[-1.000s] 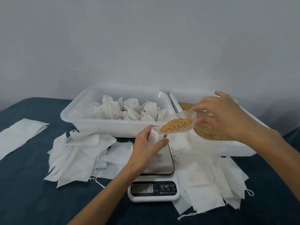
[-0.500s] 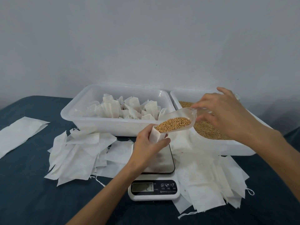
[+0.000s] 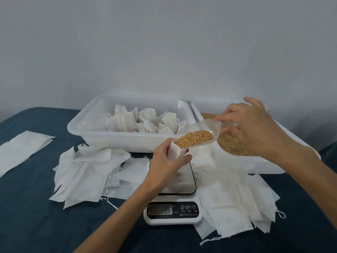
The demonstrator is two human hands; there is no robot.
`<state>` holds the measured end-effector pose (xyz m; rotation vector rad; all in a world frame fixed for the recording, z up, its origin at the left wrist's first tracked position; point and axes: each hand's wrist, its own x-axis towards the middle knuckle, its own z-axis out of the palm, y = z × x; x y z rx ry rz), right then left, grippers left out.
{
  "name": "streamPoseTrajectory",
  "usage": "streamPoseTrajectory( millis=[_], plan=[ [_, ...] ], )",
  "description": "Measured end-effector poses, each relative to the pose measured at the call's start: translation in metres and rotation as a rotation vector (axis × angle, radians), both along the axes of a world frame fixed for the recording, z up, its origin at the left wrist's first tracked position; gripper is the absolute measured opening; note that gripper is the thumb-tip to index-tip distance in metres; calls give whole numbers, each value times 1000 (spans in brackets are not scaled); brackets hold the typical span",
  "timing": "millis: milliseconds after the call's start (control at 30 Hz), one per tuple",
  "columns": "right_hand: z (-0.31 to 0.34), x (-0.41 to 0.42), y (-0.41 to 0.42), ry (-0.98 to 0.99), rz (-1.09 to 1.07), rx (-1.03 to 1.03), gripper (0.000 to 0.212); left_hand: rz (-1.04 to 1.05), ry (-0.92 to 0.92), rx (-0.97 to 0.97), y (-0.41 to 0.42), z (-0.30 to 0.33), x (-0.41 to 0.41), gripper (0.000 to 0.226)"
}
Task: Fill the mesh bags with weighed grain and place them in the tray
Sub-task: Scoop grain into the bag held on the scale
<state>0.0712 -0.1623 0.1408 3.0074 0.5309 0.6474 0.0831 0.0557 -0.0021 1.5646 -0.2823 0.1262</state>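
Spare bags: flat empty mesh bags [image 3: 87,172] lie loose at centre left, clear of the pour, so leave them alone.
Tray: the white tray [image 3: 76,128], upper centre, already holds filled bags [image 3: 144,121]; this one looks bound for it once weighed.
Left hand: the left hand [image 3: 164,161] is curled round the open bag [image 3: 175,150] at frame centre, standing it on the scale [image 3: 173,207]. Best to keep the mouth wide and press lightly, or the reading may be skewed.
Scoop: the clear scoop [image 3: 198,132], loaded with grain [image 3: 195,138], has its lip at the bag's mouth; tilt slowly, watching the display.
Right hand: the right hand [image 3: 255,128], centre right, pinches the scoop's handle with fingertips, other fingers spread.
Supply: the grain tub [image 3: 255,165] sits behind it.
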Motion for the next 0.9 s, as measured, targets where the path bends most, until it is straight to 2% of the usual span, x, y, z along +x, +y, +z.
streamPoseTrajectory(
  millis=[900],
  plan=[
    [-5, -2, 1, -32, 4, -42, 30, -53, 62, -14, 5, 2, 0, 36]
  ],
)
